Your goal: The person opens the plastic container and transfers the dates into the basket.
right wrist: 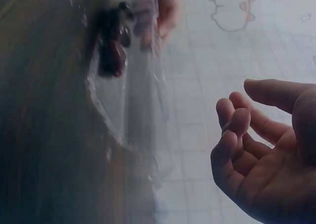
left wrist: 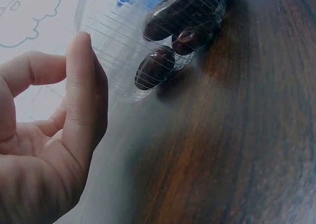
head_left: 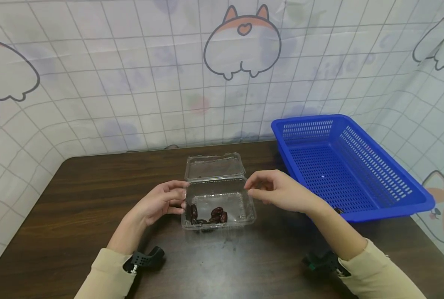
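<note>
A clear plastic clamshell box (head_left: 222, 193) rests on the table with its lid (head_left: 215, 167) folded back. Several dark brown, glossy dates (head_left: 217, 214) lie along its near side and left corner. My left hand (head_left: 164, 202) is at the box's left wall, fingertips right at the side. In the left wrist view a straight finger (left wrist: 80, 85) stands beside the clear wall, with dates (left wrist: 155, 68) showing through it. By the right rim is my right hand (head_left: 278, 192), its fingers loosely bent; in the right wrist view nothing lies between the fingertips (right wrist: 224, 108).
A blue plastic basket (head_left: 339, 166) with slotted walls stands at the right, close beyond my right forearm. A small dark item (head_left: 339, 210) shows at its near edge. Behind the dark wooden table (head_left: 106, 187) hangs a gridded cloth (head_left: 162, 83) with cartoon prints.
</note>
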### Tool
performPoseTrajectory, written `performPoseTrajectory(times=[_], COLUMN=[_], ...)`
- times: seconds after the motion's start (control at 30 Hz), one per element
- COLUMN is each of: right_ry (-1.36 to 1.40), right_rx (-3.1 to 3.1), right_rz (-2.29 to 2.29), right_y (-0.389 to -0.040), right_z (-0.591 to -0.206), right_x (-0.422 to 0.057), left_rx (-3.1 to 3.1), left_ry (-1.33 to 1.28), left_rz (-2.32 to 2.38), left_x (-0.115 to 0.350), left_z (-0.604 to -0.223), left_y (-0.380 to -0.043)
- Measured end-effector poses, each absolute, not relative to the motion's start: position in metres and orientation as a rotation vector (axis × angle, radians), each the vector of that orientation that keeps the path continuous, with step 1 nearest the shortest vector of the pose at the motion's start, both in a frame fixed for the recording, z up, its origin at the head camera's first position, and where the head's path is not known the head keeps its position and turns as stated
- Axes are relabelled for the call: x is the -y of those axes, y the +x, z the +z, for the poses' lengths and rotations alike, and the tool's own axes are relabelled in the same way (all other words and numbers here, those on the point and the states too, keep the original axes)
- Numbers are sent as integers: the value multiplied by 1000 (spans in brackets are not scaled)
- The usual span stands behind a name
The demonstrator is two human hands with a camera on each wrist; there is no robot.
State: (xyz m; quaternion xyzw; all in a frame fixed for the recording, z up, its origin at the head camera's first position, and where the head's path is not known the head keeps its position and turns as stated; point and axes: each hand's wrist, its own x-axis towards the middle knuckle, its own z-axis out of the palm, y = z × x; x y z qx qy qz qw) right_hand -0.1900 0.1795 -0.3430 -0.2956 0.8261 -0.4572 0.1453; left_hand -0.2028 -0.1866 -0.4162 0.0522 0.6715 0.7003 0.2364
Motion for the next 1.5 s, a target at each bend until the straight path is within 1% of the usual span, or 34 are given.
performPoseTrajectory(times=[0.27,0.5,1.03,1.5], right_ry=[-931,-922,-934,-922], right_rx=[-2383,-2340,-2291,-2270], right_rz=[-1247,-1245,-1205,-1164], right_y=[-192,-197,-205,-209], right_z=[-355,-364,-376,-380], right_x=[-157,-144,-126,-115], left_rx=[-1843,-1834,-1837,-1826], left_ry=[153,156,152,150], left_rz=[1919,1915,1927,1934], left_x=[187,186,185,185], left_z=[-414,-417,-417,-414], left_y=[-202,-203,-203,-201])
